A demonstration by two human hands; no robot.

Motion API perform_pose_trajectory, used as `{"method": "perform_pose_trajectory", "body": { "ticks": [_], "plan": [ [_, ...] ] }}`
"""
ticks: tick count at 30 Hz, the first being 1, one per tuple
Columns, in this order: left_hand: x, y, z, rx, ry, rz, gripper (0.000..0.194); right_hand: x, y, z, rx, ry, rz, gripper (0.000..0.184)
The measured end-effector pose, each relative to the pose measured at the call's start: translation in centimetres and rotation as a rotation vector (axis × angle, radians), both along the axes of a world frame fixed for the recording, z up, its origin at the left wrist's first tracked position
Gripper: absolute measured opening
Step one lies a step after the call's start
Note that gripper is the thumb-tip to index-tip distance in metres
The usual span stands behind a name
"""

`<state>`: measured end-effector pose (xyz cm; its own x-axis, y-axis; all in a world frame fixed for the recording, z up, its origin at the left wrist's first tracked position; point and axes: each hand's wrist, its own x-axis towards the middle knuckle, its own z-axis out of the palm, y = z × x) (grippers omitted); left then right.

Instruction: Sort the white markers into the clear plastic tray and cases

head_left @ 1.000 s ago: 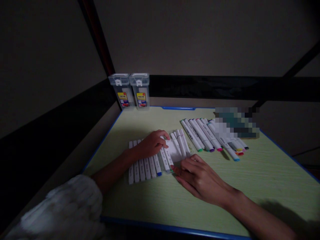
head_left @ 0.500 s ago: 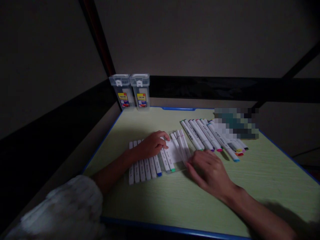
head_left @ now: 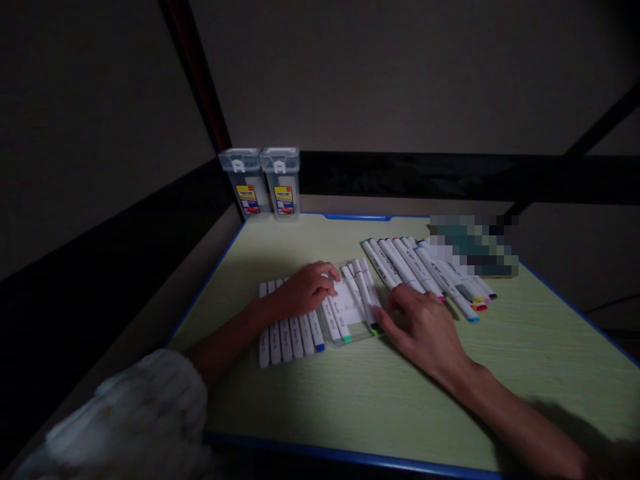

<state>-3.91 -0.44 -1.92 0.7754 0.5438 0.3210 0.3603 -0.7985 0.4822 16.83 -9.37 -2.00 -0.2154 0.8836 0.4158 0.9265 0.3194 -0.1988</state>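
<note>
My left hand (head_left: 305, 290) lies across a row of white markers (head_left: 284, 340), its fingers curled and its thumb and index fingertips apart over a shallow clear case (head_left: 357, 317). Inside that case, white markers (head_left: 340, 320) stand on the left, one with a green end, and several more (head_left: 365, 287) lean on the right. My right hand (head_left: 425, 327) is beside the case's right edge, thumb apart from the bent fingers. Its thumb tip is by the dark lower end of a leaning marker, and its fingers reach toward loose markers (head_left: 400, 263). What its fingertips touch is hidden.
Two clear lidded boxes (head_left: 283, 183) with yellow labels stand at the back left corner. A blurred-out flat object (head_left: 473, 247) lies at the back right near loose markers with coloured ends. The light green table (head_left: 310, 407) has a blue edge, with walls behind and left.
My right hand has moved slightly up and right, from the leaning markers toward the loose pile, its thumb uncovering a marker's dark end. My left hand has stayed in place.
</note>
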Motion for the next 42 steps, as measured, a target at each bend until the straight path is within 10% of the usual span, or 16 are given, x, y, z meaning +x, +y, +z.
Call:
{"method": "perform_pose_trajectory", "body": {
  "ticks": [42],
  "plan": [
    [0.08,0.22,-0.27,0.022,-0.056,0.076,0.042,-0.67,-0.21,0.3,-0.118,-0.063,0.195,0.018]
  ]
}}
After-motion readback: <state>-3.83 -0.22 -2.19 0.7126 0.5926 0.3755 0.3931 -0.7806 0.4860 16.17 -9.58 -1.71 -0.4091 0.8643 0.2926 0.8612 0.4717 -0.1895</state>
